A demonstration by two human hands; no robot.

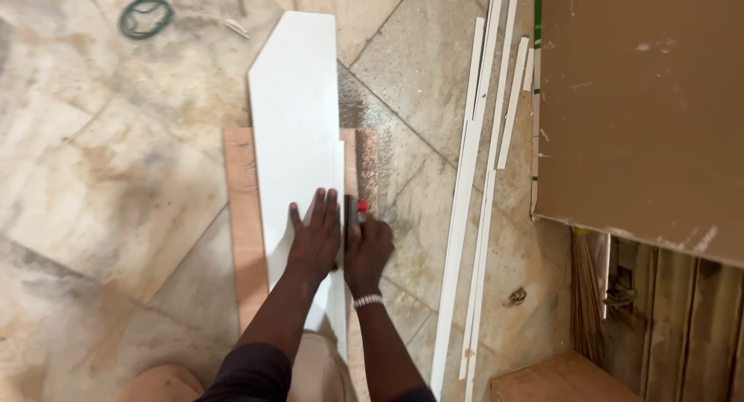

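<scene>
White laminate panel [298, 131], long and flat with one far corner cut at an angle, lies on the stone tile floor [116, 177] over a brown plywood board [242, 208], apparently to keep the cut off the tiles. Left hand [314, 239]: fingers spread and flat on the panel near its right edge, pressing it steady; nothing gripped. Right hand [366, 251], just beside at 3 o'clock: fingers curled shut round a small cutting tool with a red and black handle [355, 210], tip at the panel edge. White offcut strips [474, 185] lie at 3 o'clock, well apart. Green coiled band [145, 16] at 10 o'clock. Brown sheet board [643, 107] at 2 o'clock.
</scene>
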